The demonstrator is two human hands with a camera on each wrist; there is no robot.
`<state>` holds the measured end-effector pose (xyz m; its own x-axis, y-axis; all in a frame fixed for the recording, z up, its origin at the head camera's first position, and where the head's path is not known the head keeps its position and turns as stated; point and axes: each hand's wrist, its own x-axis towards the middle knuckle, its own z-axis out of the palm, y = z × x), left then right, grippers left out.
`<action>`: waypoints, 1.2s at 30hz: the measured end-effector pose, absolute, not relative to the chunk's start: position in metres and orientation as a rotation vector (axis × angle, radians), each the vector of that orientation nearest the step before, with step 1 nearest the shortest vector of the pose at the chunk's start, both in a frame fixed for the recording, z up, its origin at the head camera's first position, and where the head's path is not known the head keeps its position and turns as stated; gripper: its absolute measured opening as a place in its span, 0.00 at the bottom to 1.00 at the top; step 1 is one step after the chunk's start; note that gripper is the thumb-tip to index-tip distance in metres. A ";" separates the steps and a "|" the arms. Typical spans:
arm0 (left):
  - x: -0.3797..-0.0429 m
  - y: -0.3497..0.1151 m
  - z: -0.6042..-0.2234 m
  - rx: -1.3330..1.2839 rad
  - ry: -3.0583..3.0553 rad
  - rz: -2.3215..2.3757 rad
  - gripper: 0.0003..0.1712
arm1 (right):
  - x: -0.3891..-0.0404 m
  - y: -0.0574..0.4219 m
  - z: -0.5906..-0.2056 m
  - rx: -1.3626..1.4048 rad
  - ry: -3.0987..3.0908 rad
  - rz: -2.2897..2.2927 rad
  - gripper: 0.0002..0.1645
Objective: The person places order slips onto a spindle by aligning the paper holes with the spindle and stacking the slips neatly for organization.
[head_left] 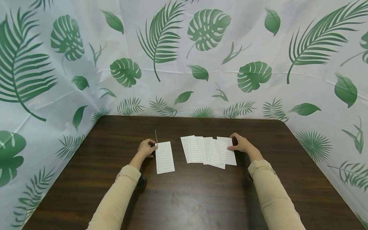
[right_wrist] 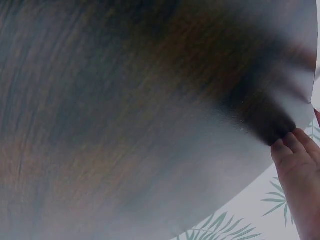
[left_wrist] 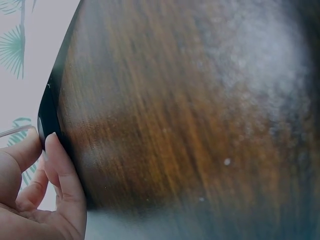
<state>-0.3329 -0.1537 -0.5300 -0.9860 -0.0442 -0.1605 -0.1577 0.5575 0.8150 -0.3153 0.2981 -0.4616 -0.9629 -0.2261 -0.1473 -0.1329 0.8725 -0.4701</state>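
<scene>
My left hand [head_left: 145,148] pinches a thin, brownish stick-like thing [head_left: 156,135] that points up and away. Its thumb lies at the upper left edge of a white lined card [head_left: 165,158]. In the left wrist view, the thumb and fingers [left_wrist: 65,175] are bent around the edge. To the right, several white lined cards [head_left: 196,150] overlap in a fanned row. My right hand [head_left: 241,144] grips the rightmost card [head_left: 226,151], thumb on its face and fingers at its far right edge. In the right wrist view, fingertips [right_wrist: 290,142] are low at the tabletop.
A dark wood-grain table [head_left: 184,198] lies under the cards. White cloth with green leaf prints [head_left: 184,80] hangs behind it and along both sides. A small black thing [head_left: 141,182] shows by the left wrist.
</scene>
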 end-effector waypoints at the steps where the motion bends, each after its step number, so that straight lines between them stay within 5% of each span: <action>1: -0.339 -0.157 -0.540 -0.155 2.680 1.423 0.17 | -0.316 0.299 -0.461 -0.262 2.835 -0.715 0.39; 6: -0.377 -0.172 -0.594 -0.164 2.692 1.422 0.20 | -0.329 0.314 -0.476 -0.299 2.804 -0.838 0.38; 18: -0.298 -0.140 -0.476 -0.261 2.607 1.389 0.16 | -0.316 0.301 -0.464 -0.231 2.723 -0.817 0.37; 24: -0.286 -0.135 -0.463 -0.238 2.621 1.377 0.17 | -0.314 0.303 -0.466 -0.285 2.683 -0.884 0.39; 30: -0.297 -0.137 -0.475 -0.299 2.585 1.405 0.15 | -0.316 0.308 -0.460 -0.418 2.707 -0.879 0.29; 36: -0.353 -0.162 -0.557 -0.204 2.597 1.470 0.18 | -0.319 0.312 -0.455 -0.436 2.734 -0.887 0.25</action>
<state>-0.3527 -0.1619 -0.5571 -0.9795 -0.0446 -0.1965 -0.1914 0.5103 0.8384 -0.3187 0.3116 -0.4552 -0.9283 -0.3492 -0.1280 -0.2076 0.7721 -0.6006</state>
